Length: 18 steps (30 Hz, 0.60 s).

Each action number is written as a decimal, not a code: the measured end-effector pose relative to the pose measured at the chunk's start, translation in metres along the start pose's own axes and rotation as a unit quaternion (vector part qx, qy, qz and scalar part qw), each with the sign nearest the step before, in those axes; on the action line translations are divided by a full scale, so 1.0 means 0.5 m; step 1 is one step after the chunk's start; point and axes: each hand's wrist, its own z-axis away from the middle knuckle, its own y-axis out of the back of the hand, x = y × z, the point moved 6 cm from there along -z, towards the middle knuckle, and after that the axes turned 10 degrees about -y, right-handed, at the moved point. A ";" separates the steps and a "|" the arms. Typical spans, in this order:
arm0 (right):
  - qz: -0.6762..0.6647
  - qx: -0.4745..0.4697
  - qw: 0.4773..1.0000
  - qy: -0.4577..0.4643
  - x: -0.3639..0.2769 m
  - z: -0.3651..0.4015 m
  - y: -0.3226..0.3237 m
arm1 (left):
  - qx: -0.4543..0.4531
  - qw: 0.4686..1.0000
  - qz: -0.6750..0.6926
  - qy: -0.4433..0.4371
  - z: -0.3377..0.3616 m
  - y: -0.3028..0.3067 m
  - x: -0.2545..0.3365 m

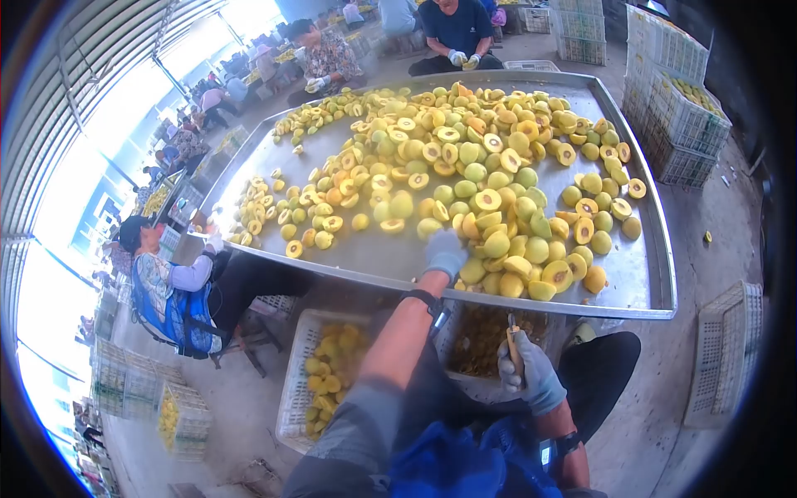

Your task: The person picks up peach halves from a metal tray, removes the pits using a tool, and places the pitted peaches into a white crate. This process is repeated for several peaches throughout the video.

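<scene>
My left hand [447,253], in a grey-white glove, reaches over the near rim of the metal table [365,267] and is at the edge of the peach pile. Its fingers are blurred and partly hidden, so I cannot see whether they grip a fruit. Yellow-green peaches [490,199], many cut in half with the brown pit showing, are heaped on the tabletop. My right hand [538,383], also gloved, is closed around a small wooden-handled knife [515,353] above my lap. Its short metal end points up toward the table's rim.
Below the table stand a white crate [292,390] of peach halves and another crate [465,365] with brownish contents. A seated co-worker [178,282] is at the left, two people [455,33] across. Stacked crates [677,108] rise at the right, near a lone crate [726,357].
</scene>
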 end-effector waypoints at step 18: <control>0.194 0.010 0.973 0.128 -0.064 0.078 -0.135 | 0.138 0.519 0.842 -0.059 0.379 0.220 0.123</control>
